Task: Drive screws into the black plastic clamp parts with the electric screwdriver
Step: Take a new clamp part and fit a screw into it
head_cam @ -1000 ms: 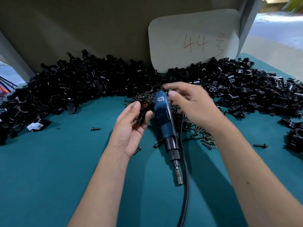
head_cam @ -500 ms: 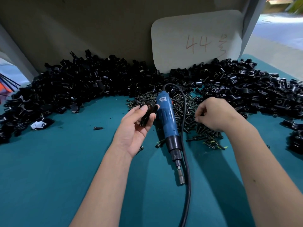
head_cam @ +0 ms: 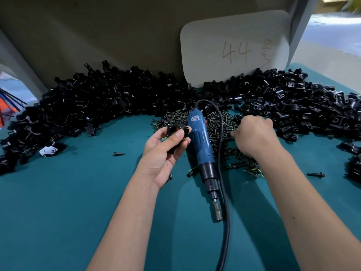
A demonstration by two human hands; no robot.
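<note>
My left hand (head_cam: 163, 153) holds a black plastic clamp part (head_cam: 176, 129) between thumb and fingers, just left of the blue electric screwdriver (head_cam: 202, 151). The screwdriver lies flat on the teal table with its bit (head_cam: 217, 212) pointing toward me and its black cord (head_cam: 224, 192) running alongside. My right hand (head_cam: 254, 137) is over the pile of dark screws (head_cam: 218, 124) with its fingers curled down into them. What the fingertips hold is hidden.
A long heap of black clamp parts (head_cam: 97, 102) curves along the back of the teal table (head_cam: 68, 212), continuing on the right (head_cam: 302, 108). A white card marked 44 (head_cam: 234, 49) leans on the back wall. Loose screws (head_cam: 118, 153) (head_cam: 316, 174) lie apart.
My right hand let go of the screwdriver's top and moved right and down onto the screw pile. My left hand kept the clamp part and turned it slightly.
</note>
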